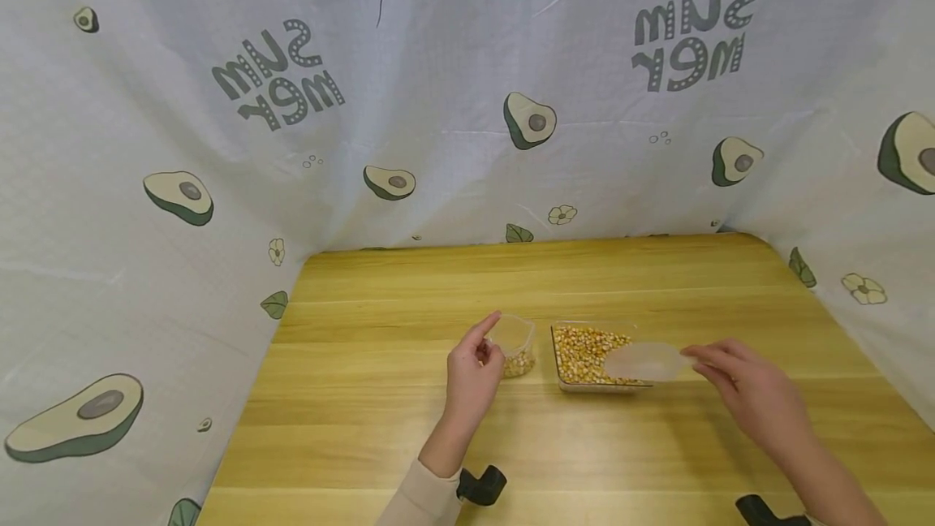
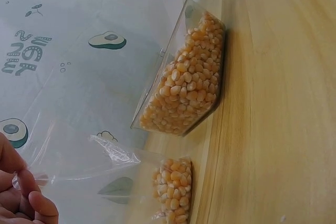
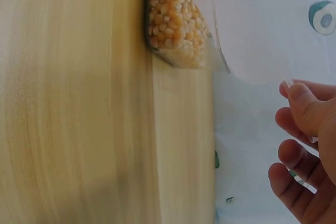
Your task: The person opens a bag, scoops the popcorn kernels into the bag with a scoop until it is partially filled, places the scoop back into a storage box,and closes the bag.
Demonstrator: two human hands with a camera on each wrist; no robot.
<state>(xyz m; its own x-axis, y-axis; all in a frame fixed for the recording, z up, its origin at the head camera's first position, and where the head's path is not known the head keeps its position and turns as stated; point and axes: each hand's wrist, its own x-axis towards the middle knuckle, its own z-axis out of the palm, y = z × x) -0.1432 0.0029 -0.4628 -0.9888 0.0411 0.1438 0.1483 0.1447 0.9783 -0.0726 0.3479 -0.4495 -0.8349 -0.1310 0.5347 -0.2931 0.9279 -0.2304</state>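
My left hand [image 1: 473,372] pinches the top edge of a clear plastic bag [image 1: 515,333] and holds its mouth up. Corn kernels [image 2: 173,184] fill the bottom of this bag, which stands on the table. To its right is a clear rectangular container [image 1: 606,388] heaped with yellow corn kernels [image 1: 580,351]. Between thumb and index finger, my right hand [image 1: 763,396] grips the narrow end of a translucent white plastic scoop [image 1: 646,362]. The scoop's wide part overlaps the container's right side, its tip over the kernels. In the right wrist view my other fingers are loosely bent.
The wooden table [image 1: 394,299] extends around the bag and container. A white cloth [image 1: 453,144] printed with avocados hangs behind and on both sides of it. A small pale speck [image 2: 283,217] lies on the tabletop near the bag.
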